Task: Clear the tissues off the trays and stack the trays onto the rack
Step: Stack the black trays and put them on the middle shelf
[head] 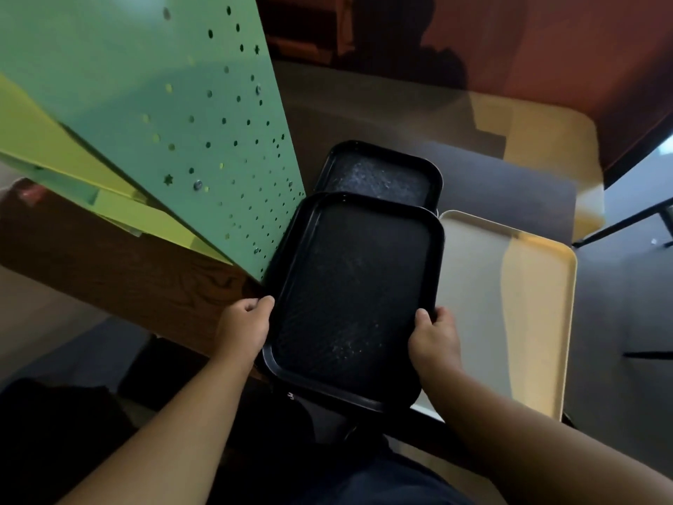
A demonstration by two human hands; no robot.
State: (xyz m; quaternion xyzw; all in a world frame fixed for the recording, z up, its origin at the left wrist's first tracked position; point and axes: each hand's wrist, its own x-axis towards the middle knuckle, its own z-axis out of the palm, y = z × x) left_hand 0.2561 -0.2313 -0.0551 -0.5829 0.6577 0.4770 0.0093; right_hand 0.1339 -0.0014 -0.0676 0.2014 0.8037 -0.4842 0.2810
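A black plastic tray (351, 300) is held level in the air, one long edge gripped by each hand, which keeps it flat and steady for carrying or setting down. The left hand (242, 329) has its fingers (255, 304) curled around the left rim; the right hand (433, 340) is clamped on the right rim, thumb on top. No tissue shows on the tray's surface, so it looks cleared and ready for stacking.

Its far end overlaps a second black tray (382, 173) lying on the dark worktop (510, 184), likely the place this one goes. Just right of both lies a cream tray (528, 304), also bare. To the left stands a green perforated panel (182, 103), perhaps the rack's side, though I cannot tell for sure.
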